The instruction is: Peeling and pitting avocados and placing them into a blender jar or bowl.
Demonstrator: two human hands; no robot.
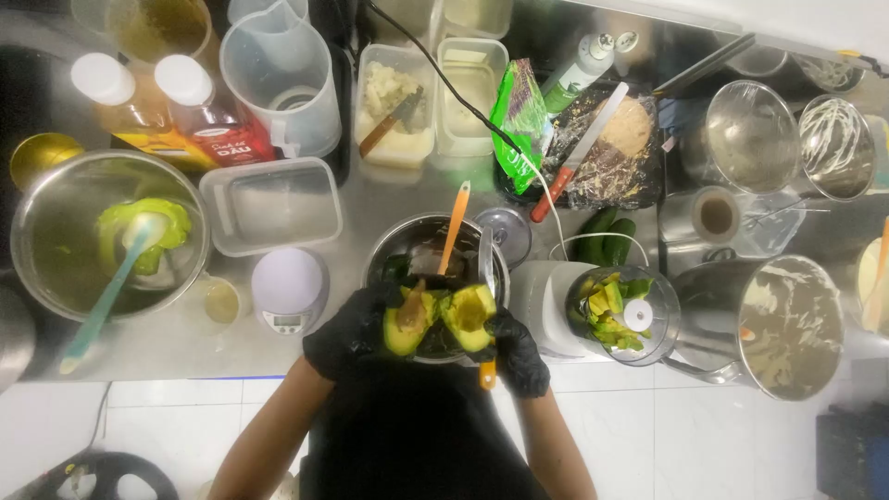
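Both my hands wear black gloves. My left hand (pixel 350 335) holds an avocado half (pixel 407 324) with the stone still in it. My right hand (pixel 517 350) holds the other half (pixel 470 315), its hollow empty, together with a knife whose orange handle (pixel 487 374) pokes out below the fingers. The two halves are side by side, cut faces up, over a small steel bowl (pixel 389 250) that has an orange spatula (pixel 454 225) standing in it. The bowl's contents are dark and hard to make out.
A blender jar (pixel 619 311) with avocado chunks stands right of the bowl, a steel pot (pixel 787 324) beyond it. At left sit a large steel bowl (pixel 46 231) with green mash and a spatula, a small scale (pixel 287 289) and a plastic tub (pixel 270 204). Bottles, jugs and tubs line the back.
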